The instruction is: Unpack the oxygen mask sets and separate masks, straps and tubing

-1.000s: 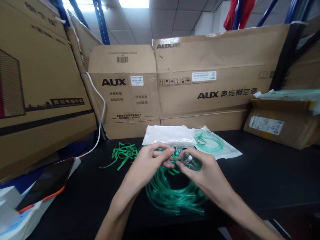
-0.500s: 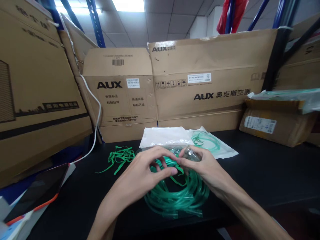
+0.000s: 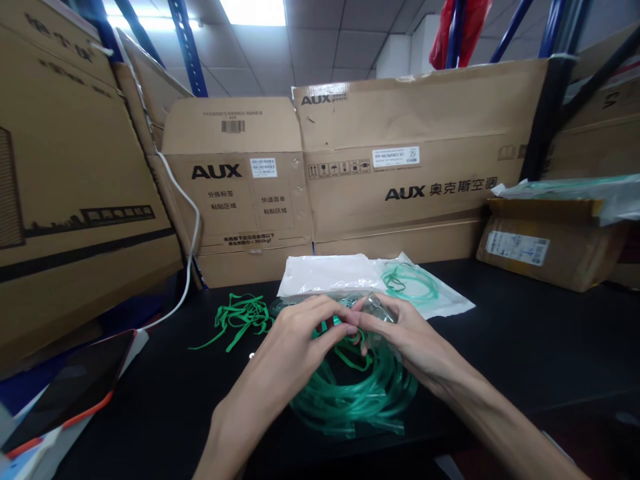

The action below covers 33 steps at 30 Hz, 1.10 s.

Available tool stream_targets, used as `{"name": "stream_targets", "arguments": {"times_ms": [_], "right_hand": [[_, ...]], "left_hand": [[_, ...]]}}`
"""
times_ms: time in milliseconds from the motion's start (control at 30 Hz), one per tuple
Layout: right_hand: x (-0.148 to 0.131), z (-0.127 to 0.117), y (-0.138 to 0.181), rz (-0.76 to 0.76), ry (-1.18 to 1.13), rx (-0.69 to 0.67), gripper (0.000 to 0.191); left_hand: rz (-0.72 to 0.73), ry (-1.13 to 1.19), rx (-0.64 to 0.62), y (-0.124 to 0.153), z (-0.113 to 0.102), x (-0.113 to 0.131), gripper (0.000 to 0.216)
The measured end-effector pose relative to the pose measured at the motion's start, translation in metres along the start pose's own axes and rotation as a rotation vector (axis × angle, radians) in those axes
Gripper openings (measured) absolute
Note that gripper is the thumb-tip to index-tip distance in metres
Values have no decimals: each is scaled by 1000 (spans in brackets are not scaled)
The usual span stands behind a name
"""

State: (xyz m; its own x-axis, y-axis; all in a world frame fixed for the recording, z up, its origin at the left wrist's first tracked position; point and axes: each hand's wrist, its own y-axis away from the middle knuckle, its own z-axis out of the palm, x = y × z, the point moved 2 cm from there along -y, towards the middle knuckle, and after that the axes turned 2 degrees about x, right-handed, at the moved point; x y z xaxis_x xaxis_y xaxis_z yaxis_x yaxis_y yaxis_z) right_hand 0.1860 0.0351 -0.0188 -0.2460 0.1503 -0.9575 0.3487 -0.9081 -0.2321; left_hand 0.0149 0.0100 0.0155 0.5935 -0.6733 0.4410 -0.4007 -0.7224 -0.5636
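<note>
My right hand (image 3: 400,330) is closed round a clear, rounded plastic oxygen mask (image 3: 377,307), with thumb and fingers pointing left. My left hand (image 3: 310,333) meets it, its thumb and fingertips pinched together beside the right fingertips. Whatever the left fingertips pinch is too small and hidden to name. A thin green strap (image 3: 357,362) hangs just below the fingers. Under both hands lies a coil of green clear tubing (image 3: 360,400), its upper part covered by them. More clear plastic shows behind the left hand, mostly hidden.
A tangle of green straps (image 3: 243,320) lies to the left on the black table (image 3: 505,360). Behind my hands is a white pouch (image 3: 330,275) with green tubing. A phone-like device (image 3: 75,387) with a white cable sits at left. Cardboard boxes (image 3: 430,147) wall the back; a small box (image 3: 540,247) stands right.
My left fingers have closed from a looser curl into a pinch against the right fingertips. The mask in my right hand has tilted slightly. A small white spot now shows beside my left wrist.
</note>
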Motion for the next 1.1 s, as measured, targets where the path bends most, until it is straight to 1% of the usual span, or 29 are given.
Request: {"name": "stream_targets", "arguments": {"times_ms": [167, 267, 467, 533, 633, 733, 800, 933, 1100], "right_hand": [[4, -1, -2, 48, -120, -16, 16], [7, -3, -4, 49, -147, 14, 13], [7, -2, -3, 78, -200, 39, 19], [7, -1, -4, 92, -213, 42, 21], [7, -1, -5, 81, -194, 41, 24], [5, -3, -7, 44, -116, 64, 27], [5, -4, -6, 53, -91, 63, 31], [3, -4, -4, 90, -92, 24, 38], [1, -5, -2, 81, -152, -85, 32]], "left_hand": [[-18, -10, -44, 0, 5, -1, 8], [-12, 6, -56, 0, 7, -1, 8], [39, -25, -91, -1, 6, -4, 14], [31, -44, -95, -2, 6, -5, 17], [-28, -63, -53, -3, 4, -8, 17], [-111, -33, 17, -4, 3, -12, 13], [-163, -7, 49, -4, 2, -13, 13], [-199, 43, 79, -5, 0, -14, 19], [-244, 99, 77, -6, 0, -13, 21]]}}
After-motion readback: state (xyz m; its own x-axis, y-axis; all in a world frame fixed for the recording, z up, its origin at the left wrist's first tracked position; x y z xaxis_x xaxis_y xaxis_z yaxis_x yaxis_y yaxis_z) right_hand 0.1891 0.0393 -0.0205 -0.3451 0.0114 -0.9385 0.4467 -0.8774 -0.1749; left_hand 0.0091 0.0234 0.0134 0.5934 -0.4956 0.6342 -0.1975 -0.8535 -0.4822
